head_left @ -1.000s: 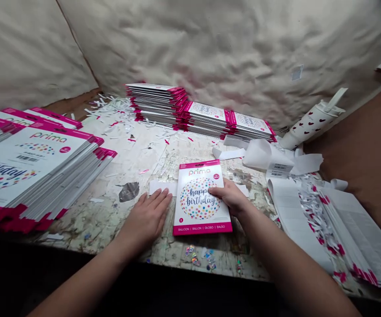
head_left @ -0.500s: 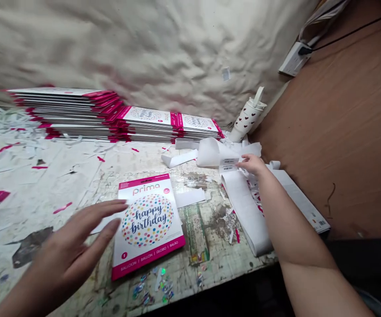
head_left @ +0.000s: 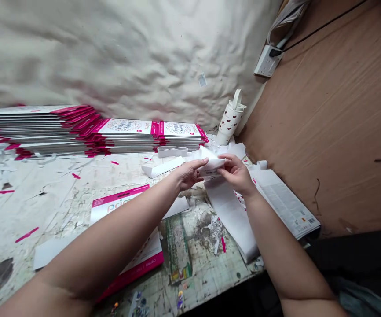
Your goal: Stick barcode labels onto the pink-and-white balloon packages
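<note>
A white strip of barcode labels (head_left: 210, 166) is bent up between my two hands above the far right of the table. My left hand (head_left: 189, 174) pinches its left side with the thumb on top. On its right side, my right hand (head_left: 236, 174) grips the strip between thumb and fingers. A long white length of backing paper (head_left: 228, 215) trails from below my hands towards the table's front edge. Under my left forearm lies a flat "prima" balloon packet (head_left: 144, 259) with pink bands, its middle hidden by the arm.
Stacked balloon packets (head_left: 124, 136) line the wall. A white tumbler with hearts (head_left: 230, 123) stands at the back right corner. At right lies another packet, printed back up (head_left: 287, 202). Paper scraps and pink bits (head_left: 27, 234) litter the table. A power strip (head_left: 267, 61) hangs above.
My left hand has left the balloon packet and reached across to the label strip. The strip's labelled end is now lifted and bent between both hands. The view has shifted rightward.
</note>
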{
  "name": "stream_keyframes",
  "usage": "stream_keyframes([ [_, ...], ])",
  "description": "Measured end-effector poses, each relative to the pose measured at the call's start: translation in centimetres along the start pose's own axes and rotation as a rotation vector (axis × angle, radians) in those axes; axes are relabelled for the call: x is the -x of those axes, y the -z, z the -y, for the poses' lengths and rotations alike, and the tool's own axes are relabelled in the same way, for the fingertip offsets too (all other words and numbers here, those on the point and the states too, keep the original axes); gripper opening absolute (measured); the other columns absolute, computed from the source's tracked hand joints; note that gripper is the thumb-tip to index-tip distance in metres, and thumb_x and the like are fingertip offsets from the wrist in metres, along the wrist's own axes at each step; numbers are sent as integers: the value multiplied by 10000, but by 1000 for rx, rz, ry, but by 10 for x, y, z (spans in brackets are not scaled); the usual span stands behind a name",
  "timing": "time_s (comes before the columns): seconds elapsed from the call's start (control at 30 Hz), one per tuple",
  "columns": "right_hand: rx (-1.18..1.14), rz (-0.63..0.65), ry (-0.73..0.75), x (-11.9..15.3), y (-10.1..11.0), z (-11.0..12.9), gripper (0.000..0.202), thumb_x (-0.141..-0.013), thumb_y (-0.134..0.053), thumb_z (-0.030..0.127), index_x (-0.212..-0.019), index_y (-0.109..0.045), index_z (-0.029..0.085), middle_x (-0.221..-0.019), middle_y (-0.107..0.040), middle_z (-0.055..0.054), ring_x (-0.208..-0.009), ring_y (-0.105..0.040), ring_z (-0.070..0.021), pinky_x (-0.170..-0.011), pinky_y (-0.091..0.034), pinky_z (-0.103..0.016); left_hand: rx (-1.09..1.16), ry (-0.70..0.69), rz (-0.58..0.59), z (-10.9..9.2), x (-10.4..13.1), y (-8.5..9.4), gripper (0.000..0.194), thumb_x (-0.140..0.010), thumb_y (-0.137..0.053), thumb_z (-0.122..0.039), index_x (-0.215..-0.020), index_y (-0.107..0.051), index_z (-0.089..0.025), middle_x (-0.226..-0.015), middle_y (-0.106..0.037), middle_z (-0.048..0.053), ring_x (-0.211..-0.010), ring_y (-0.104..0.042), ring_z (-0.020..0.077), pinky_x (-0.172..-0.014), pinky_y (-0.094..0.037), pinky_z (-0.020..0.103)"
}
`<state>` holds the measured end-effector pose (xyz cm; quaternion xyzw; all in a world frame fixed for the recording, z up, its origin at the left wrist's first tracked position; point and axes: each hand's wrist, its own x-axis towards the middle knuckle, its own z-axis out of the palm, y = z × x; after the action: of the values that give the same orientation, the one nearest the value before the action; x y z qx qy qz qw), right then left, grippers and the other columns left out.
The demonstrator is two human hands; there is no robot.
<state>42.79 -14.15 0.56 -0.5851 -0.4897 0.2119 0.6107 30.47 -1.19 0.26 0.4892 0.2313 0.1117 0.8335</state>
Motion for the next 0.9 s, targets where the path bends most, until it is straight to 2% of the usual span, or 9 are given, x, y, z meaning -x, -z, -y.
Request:
stream_keyframes([
  [0.13, 56, -31, 19, 3, 9, -6, 433, -709, -661, 258, -1102, -478, 256, -814, -583, 42, -582, -551, -90, -560, -450, -227, 60, -26, 58, 1, -5, -4, 339, -649, -753, -309, -924, -643, -145, -814, -695, 53, -713, -633, 171, -724, -445, 304],
  [0.3, 335, 4, 144, 4, 13, -7, 245, -749, -639, 270, -982, -603, 204, -905, -624, -29, -775, -575, -154, -736, -480, -300, 148, -89, 76, -1, -3, -11, 220, -778, -628, -235, -962, -640, -114, -902, -698, 79, -755, -649, 160, -737, -487, 272],
  [0.47, 742, -111, 397, 6, 13, -3, 59, -798, -599, 253, -836, -625, 216, -886, -616, -58, -877, -554, -210, -813, -458, -360, 204, -121, 8, 2, -5, -17, 189, -838, -544, -202, -974, -625, -100, -889, -697, 82, -736, -651, 154, -765, -505, 286],
  [0.57, 901, -198, 517, 9, 13, -2, 99, -813, -588, 274, -868, -647, 217, -1014, -621, -88, -998, -532, -240, -888, -428, -401, 217, -123, -26, 4, -6, -19, 178, -849, -522, -180, -978, -618, -102, -899, -693, 77, -760, -651, 153, -796, -502, 294],
  [0.7, 1123, -215, 584, 16, 15, -2, 214, -815, -596, 293, -1015, -650, 242, -1208, -588, -80, -1173, -458, -281, -953, -360, -446, 207, -114, -45, 3, -7, -23, 173, -856, -507, -173, -975, -611, -104, -902, -690, 83, -777, -652, 160, -826, -496, 312],
  [0.83, 1220, -243, 641, 22, 11, -4, 162, -832, -570, 235, -961, -669, 247, -1200, -614, -56, -1192, -448, -276, -971, -318, -455, 151, -95, -97, 3, -10, -28, 161, -887, -458, -201, -917, -587, -109, -832, -684, 85, -707, -645, 150, -793, -506, 314],
  [0.9, 1199, -273, 607, 24, 7, -3, 142, -832, -565, 217, -919, -675, 240, -1163, -633, -56, -1173, -466, -274, -967, -323, -457, 104, -93, -119, 3, -13, -31, 164, -902, -430, -214, -912, -564, -119, -843, -679, 80, -703, -642, 137, -777, -508, 292],
])
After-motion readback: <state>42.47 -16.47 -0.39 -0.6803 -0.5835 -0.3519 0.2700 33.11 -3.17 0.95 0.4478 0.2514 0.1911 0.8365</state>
